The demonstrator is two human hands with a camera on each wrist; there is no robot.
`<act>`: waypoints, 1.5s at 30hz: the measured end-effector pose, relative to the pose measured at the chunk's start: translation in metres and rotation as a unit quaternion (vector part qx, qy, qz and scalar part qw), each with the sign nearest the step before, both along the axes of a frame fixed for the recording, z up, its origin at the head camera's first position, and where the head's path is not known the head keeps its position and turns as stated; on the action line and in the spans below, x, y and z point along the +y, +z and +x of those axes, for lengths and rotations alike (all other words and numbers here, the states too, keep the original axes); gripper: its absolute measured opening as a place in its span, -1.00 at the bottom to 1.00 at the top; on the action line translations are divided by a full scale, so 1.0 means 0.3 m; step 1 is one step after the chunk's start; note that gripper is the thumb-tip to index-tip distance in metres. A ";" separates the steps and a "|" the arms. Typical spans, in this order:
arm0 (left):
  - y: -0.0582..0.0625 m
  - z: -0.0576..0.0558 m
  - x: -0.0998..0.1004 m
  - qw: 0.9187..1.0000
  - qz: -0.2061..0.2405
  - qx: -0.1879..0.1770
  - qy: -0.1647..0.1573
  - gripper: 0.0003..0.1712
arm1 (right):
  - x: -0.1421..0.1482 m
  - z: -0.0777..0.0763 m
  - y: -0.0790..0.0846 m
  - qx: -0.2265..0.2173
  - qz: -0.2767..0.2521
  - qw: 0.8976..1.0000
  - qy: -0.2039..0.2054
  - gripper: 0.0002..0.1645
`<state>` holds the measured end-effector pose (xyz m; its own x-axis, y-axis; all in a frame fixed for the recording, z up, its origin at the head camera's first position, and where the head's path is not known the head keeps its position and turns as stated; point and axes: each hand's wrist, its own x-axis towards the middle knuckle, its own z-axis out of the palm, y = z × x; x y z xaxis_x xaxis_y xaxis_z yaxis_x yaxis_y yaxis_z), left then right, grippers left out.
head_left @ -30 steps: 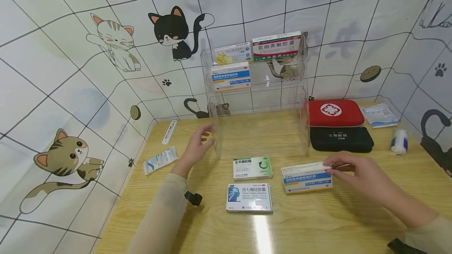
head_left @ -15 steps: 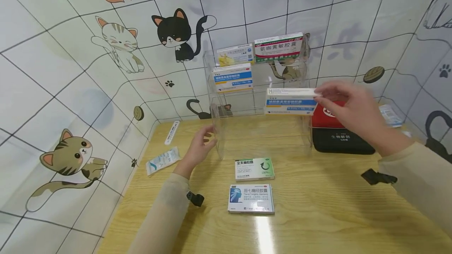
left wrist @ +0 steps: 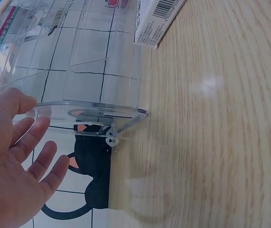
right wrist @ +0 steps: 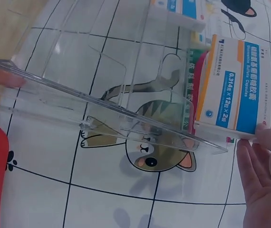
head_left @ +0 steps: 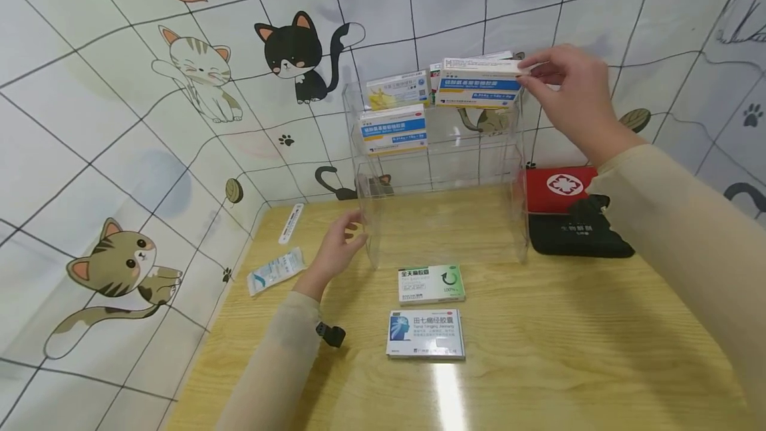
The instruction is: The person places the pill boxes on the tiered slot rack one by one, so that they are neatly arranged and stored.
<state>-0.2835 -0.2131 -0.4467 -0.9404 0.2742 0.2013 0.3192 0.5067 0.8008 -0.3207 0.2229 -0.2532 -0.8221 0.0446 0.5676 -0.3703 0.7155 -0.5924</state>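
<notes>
My right hand [head_left: 565, 88] pinches the right end of a white, blue and orange medicine box [head_left: 479, 88] between thumb and fingers. The box is upright at the top right of a clear acrylic rack [head_left: 443, 228], in front of a red and green medicine box [right wrist: 188, 90], which it mostly covers. At the rack's left side, my left hand [head_left: 338, 245] has its thumb against the clear panel and its other fingers loosely spread, as the left wrist view shows. A like blue-and-white box [head_left: 393, 130] and a yellow-and-white box [head_left: 396, 90] stand in the rack's left part.
A green-and-white box [head_left: 431, 284] and a white box with a blue head picture [head_left: 425, 334] lie before the rack. Right of it are a red first-aid case [head_left: 553, 185] and a black case [head_left: 574, 238]. A white packet [head_left: 276, 271] and a white strip [head_left: 291, 223] lie left.
My right hand has lifted the blue-and-white box from the table up to the rack's top right. The left hand has stayed at the rack's side.
</notes>
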 end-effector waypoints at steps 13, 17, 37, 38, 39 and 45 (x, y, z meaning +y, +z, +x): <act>-0.002 -0.012 0.002 1.000 0.006 -0.008 0.002 -0.52 | -0.003 -0.073 -0.027 -0.053 0.043 0.998 0.017 -0.57; -0.003 -0.009 0.002 1.000 0.010 -0.002 -0.001 -0.54 | -0.020 -0.067 -0.037 -0.045 0.070 0.996 0.040 -0.62; 0.002 0.001 -0.008 1.000 -0.011 -0.004 0.018 -0.48 | -0.115 0.120 -0.126 -0.079 0.052 0.992 0.080 -0.47; 0.004 0.001 -0.008 1.000 -0.008 -0.005 0.019 -0.49 | -0.126 0.144 -0.157 -0.077 0.051 0.992 0.090 -0.50; 0.007 0.002 -0.007 1.000 -0.007 -0.006 0.018 -0.49 | -0.134 0.169 -0.190 -0.079 0.054 0.991 0.098 -0.51; 0.008 0.006 0.009 1.000 0.002 -0.014 0.008 -0.45 | -0.166 0.312 -0.382 -0.148 0.045 0.977 0.146 -0.55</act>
<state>-0.2818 -0.2104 -0.4443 -0.9500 0.2580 0.1757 0.2883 0.5093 0.8109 -0.2270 0.1731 -0.3678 -0.9213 -0.2553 0.2933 -0.3878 0.6586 -0.6448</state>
